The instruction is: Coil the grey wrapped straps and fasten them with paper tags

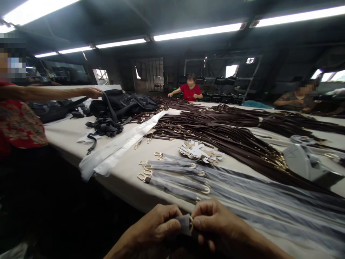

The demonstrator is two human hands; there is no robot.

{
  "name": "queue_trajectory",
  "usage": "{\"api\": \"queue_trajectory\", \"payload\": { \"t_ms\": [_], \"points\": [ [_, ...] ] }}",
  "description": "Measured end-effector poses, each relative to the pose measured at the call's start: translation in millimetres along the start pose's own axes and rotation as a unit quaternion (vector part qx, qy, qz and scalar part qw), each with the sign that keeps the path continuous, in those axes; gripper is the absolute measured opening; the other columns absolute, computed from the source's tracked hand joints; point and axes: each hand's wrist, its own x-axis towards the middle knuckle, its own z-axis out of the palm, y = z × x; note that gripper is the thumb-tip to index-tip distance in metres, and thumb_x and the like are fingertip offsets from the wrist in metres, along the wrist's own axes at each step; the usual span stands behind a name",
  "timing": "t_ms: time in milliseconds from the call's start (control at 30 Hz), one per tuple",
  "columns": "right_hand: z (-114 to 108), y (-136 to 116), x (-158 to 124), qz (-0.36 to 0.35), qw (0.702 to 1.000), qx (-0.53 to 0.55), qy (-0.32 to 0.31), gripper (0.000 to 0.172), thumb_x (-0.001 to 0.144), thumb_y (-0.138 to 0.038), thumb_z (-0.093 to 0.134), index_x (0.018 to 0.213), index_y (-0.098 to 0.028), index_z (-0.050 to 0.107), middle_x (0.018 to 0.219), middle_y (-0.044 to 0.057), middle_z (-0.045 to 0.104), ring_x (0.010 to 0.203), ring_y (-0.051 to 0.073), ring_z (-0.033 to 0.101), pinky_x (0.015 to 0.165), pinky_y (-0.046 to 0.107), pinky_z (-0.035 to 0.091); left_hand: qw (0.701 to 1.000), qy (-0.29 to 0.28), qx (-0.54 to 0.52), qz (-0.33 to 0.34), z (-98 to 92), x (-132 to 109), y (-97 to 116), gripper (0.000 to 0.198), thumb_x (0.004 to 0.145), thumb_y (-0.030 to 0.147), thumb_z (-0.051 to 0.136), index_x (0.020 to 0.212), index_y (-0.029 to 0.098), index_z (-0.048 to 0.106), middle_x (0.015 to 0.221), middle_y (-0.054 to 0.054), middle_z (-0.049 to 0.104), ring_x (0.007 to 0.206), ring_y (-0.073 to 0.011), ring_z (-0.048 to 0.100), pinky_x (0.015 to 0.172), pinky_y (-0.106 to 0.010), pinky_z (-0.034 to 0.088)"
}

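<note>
At the near table edge, my left hand (157,223) is closed, with thumb and fingers on a grey, plastic-covered strap end (184,225). A gold-coloured metal ring (191,223) shows at that end, and my right hand (212,218) pinches it. The rest of this strap is hidden below my hands. Just beyond them lie several dark straps in clear plastic sleeves (242,190), with gold clasps (147,172) at their left ends. Behind these sits a heap of small white and tan tags (201,151).
Dark brown straps (215,122) spread across the table (113,162). White plastic sleeves (121,144) hang over its near edge, beside black bags (124,102). A grey tape dispenser (309,162) stands right. Co-workers are left (21,122), opposite (191,91) and far right (296,99).
</note>
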Motion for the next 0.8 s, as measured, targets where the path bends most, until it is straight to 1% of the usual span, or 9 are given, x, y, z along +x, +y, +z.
{"api": "queue_trajectory", "payload": {
  "t_ms": [67, 167, 267, 333, 467, 567, 633, 700, 800],
  "points": [
    [-5.7, -3.4, -3.8, 0.013, 0.999, -0.047, -0.001, 0.042, 0.068, -0.048, 0.082, 0.083, -0.012, 0.065, 0.056, 0.002, 0.064, 0.040, 0.007, 0.050, 0.038, 0.013, 0.038, 0.999, 0.015, -0.024, -0.020, -3.8, -3.8, 0.4, 0.032, 0.088, 0.047, 0.062, 0.090, 0.016, 0.068, 0.078, -0.001, 0.068, 0.067, -0.0135, 0.055, 0.056, -0.020, 0.038],
    [-22.5, -7.4, -12.5, 0.021, 0.992, -0.126, -0.009, 0.051, 0.069, -0.062, 0.076, 0.077, -0.013, 0.062, 0.049, -0.002, 0.055, 0.039, 0.006, 0.043, 0.037, 0.015, 0.031, 0.998, 0.046, -0.029, -0.042, -8.3, -6.7, -3.7, 0.035, 0.084, 0.049, 0.067, 0.085, 0.014, 0.069, 0.078, -0.003, 0.069, 0.067, -0.0140, 0.056, 0.056, -0.020, 0.039],
    [-30.3, -13.7, -17.2, -0.015, 0.984, -0.175, 0.041, 0.055, 0.063, -0.065, 0.077, 0.068, -0.013, 0.058, 0.049, -0.005, 0.045, 0.044, 0.005, 0.034, 0.041, 0.016, 0.025, 0.996, 0.055, -0.053, -0.055, -8.8, -5.5, -6.5, 0.034, 0.084, 0.047, 0.068, 0.088, 0.013, 0.072, 0.073, -0.004, 0.069, 0.059, -0.0124, 0.055, 0.052, -0.020, 0.039],
    [-22.0, -19.9, -15.2, -0.032, 0.972, -0.223, 0.069, 0.047, 0.066, -0.057, 0.075, 0.067, -0.013, 0.059, 0.051, -0.005, 0.043, 0.048, 0.005, 0.032, 0.043, 0.018, 0.022, 0.993, 0.053, -0.098, -0.047, -6.2, -2.1, -4.4, 0.031, 0.083, 0.043, 0.069, 0.088, 0.012, 0.072, 0.070, -0.004, 0.068, 0.056, -0.0121, 0.056, 0.052, -0.020, 0.040],
    [13.2, -35.1, 0.1, -0.060, 0.941, -0.316, 0.105, 0.025, 0.073, -0.035, 0.067, 0.066, -0.013, 0.062, 0.054, -0.004, 0.046, 0.051, 0.007, 0.037, 0.045, 0.019, 0.023, 0.986, 0.052, -0.157, -0.013, -0.4, 7.4, 9.2, 0.028, 0.080, 0.039, 0.074, 0.084, 0.012, 0.071, 0.070, -0.004, 0.068, 0.060, -0.0128, 0.059, 0.056, -0.020, 0.043],
    [22.9, -44.5, 10.9, -0.066, 0.953, -0.284, 0.081, 0.026, 0.073, -0.037, 0.069, 0.068, -0.013, 0.063, 0.053, -0.004, 0.048, 0.049, 0.006, 0.038, 0.044, 0.018, 0.025, 0.986, 0.079, -0.146, 0.009, -6.1, 7.9, 15.6, 0.033, 0.083, 0.046, 0.070, 0.081, 0.013, 0.068, 0.065, -0.001, 0.063, 0.055, -0.0096, 0.052, 0.053, -0.018, 0.039],
    [11.5, -47.9, 10.5, -0.037, 0.968, -0.246, 0.030, 0.035, 0.071, -0.046, 0.074, 0.071, -0.013, 0.063, 0.051, -0.005, 0.048, 0.044, 0.006, 0.037, 0.041, 0.017, 0.025, 0.987, 0.104, -0.123, 0.024, -17.3, 1.0, 9.7, 0.040, 0.085, 0.052, 0.067, 0.077, 0.013, 0.065, 0.063, 0.000, 0.059, 0.055, -0.0093, 0.049, 0.052, -0.019, 0.037],
    [-9.3, -49.7, 3.0, -0.017, 0.974, -0.223, -0.014, 0.044, 0.071, -0.055, 0.075, 0.075, -0.013, 0.063, 0.047, -0.005, 0.048, 0.038, 0.006, 0.036, 0.038, 0.018, 0.025, 0.986, 0.129, -0.100, 0.019, -31.5, -11.0, -5.4, 0.046, 0.085, 0.058, 0.065, 0.075, 0.013, 0.062, 0.061, 0.000, 0.057, 0.053, -0.0090, 0.046, 0.050, -0.020, 0.034],
    [-33.7, -54.9, -11.2, -0.019, 0.977, -0.211, -0.003, 0.049, 0.074, -0.062, 0.071, 0.074, -0.014, 0.063, 0.042, -0.007, 0.043, 0.034, 0.005, 0.033, 0.036, 0.017, 0.022, 0.984, 0.158, -0.086, -0.006, -47.1, -28.2, -30.6, 0.048, 0.087, 0.061, 0.060, 0.075, 0.014, 0.061, 0.064, -0.002, 0.060, 0.053, -0.0096, 0.044, 0.051, -0.022, 0.033]
  ]
}}
